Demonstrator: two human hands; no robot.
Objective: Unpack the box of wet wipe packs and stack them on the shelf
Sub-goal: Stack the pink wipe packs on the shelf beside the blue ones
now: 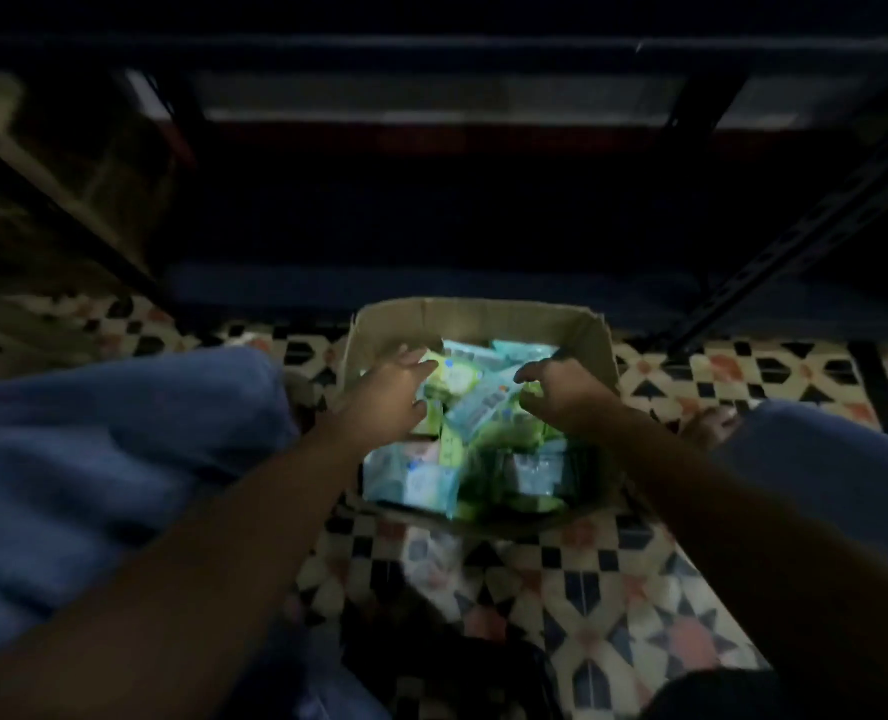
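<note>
An open cardboard box (478, 311) stands on the patterned floor in front of me, filled with several green and light-blue wet wipe packs (483, 407). Both my hands hover over the packs inside the box. My left hand (392, 384) is spread with relaxed fingers above a green pack (452, 375) at the box's left side. My right hand (561, 389) has loosely curved fingers above the packs on the right. Neither hand plainly holds a pack. The frame is dim and blurred.
A dark metal shelf (431, 283) with slanted uprights (795, 246) stands just beyond the box, its lowest level near the floor. My knees in blue trousers (119, 449) flank the box on both sides. Brown boxes (41, 210) sit at the far left.
</note>
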